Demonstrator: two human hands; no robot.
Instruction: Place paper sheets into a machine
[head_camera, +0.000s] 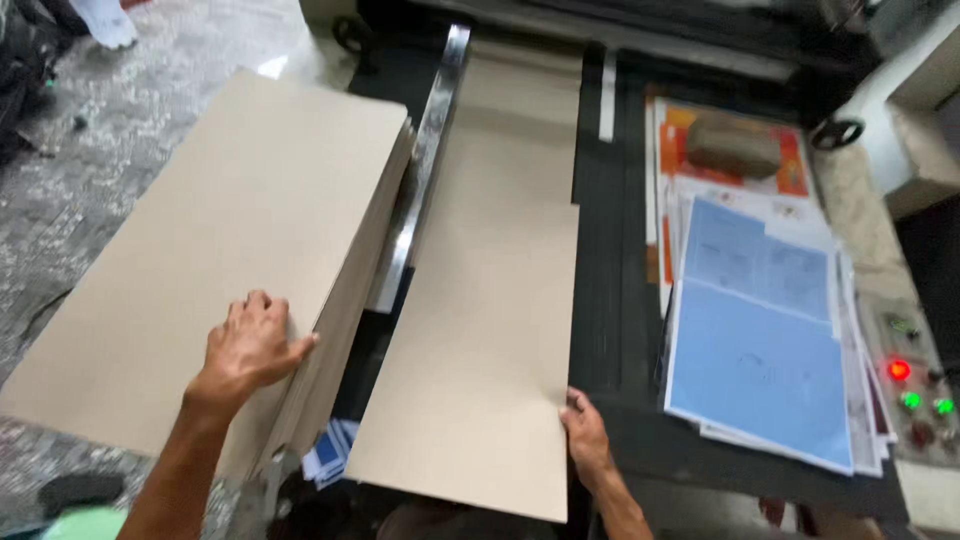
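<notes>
Left hand (250, 345): we see it spread flat on the cardboard stack (210, 250), grip open, thumb at the stack's right edge.
Right hand (588, 435): grip closed on the near right corner of a single cardboard sheet (490, 290) (lying on the black machine bed (600, 250)).
Beside: blue papers (760, 330); control buttons (915, 385).
</notes>
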